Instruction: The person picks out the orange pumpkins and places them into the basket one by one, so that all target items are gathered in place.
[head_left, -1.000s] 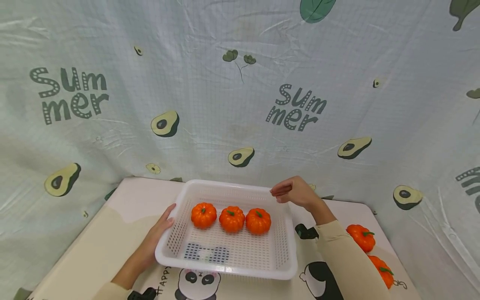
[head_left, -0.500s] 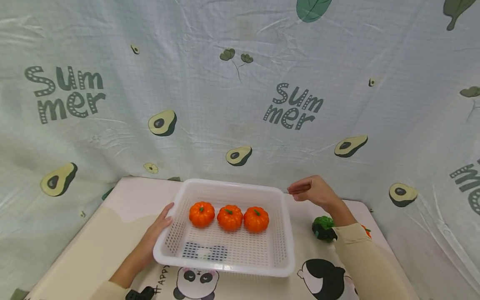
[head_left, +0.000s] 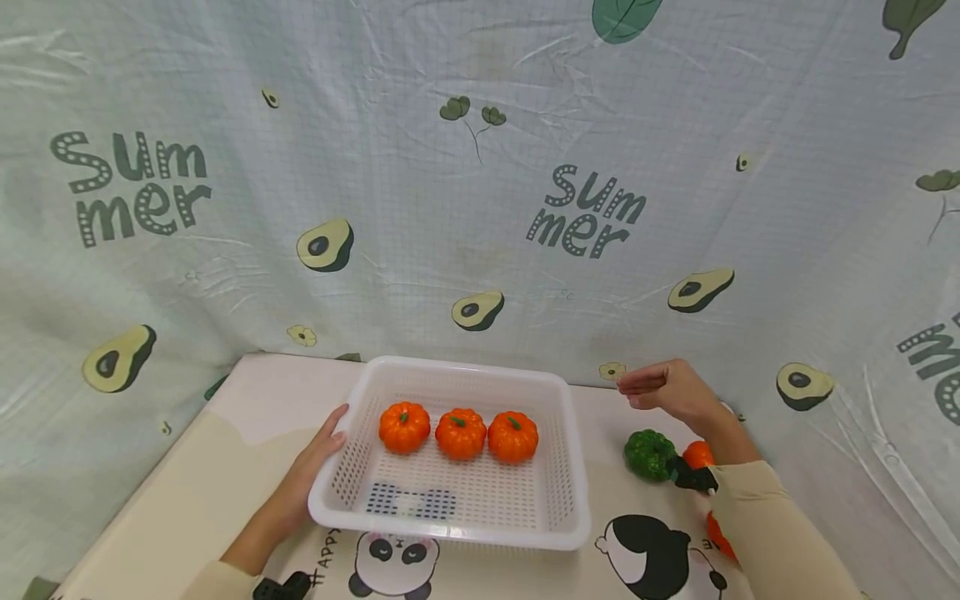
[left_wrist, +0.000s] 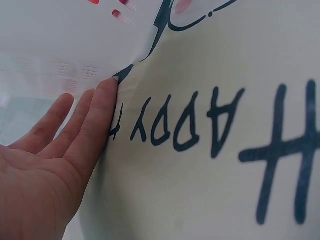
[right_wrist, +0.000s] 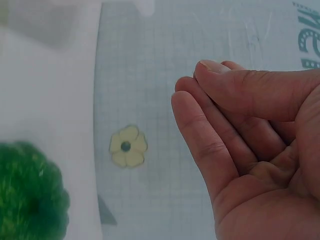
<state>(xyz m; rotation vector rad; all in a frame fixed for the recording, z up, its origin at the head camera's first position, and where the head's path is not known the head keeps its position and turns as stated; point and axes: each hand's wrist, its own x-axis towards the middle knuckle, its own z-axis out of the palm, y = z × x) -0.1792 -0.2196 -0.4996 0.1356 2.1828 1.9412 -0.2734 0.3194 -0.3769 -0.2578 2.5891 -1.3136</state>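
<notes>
Three small orange pumpkins with green stems, a left one [head_left: 404,427], a middle one [head_left: 461,433] and a right one [head_left: 513,437], sit in a row inside a white perforated plastic basket [head_left: 450,532]. My left hand [head_left: 311,467] rests against the basket's left side; in the left wrist view its fingers [left_wrist: 95,117] lie extended along the outer wall. My right hand [head_left: 678,393] hovers beyond the basket's right side, fingers loosely bent and holding nothing. Nearest to it is a green pumpkin [head_left: 649,455] on the table, also visible in the right wrist view [right_wrist: 30,195].
Two more orange pumpkins, a far one [head_left: 698,454] and a near one [head_left: 718,536], stand on the right, partly hidden by my right arm. The printed tablecloth [head_left: 202,467] covers the table. A pale curtain [head_left: 405,192] with avocado prints hangs behind it.
My right hand has moved rightward from over the basket's far right corner, holding nothing throughout. The green pumpkin has come into view from behind the arm. My left hand keeps its place.
</notes>
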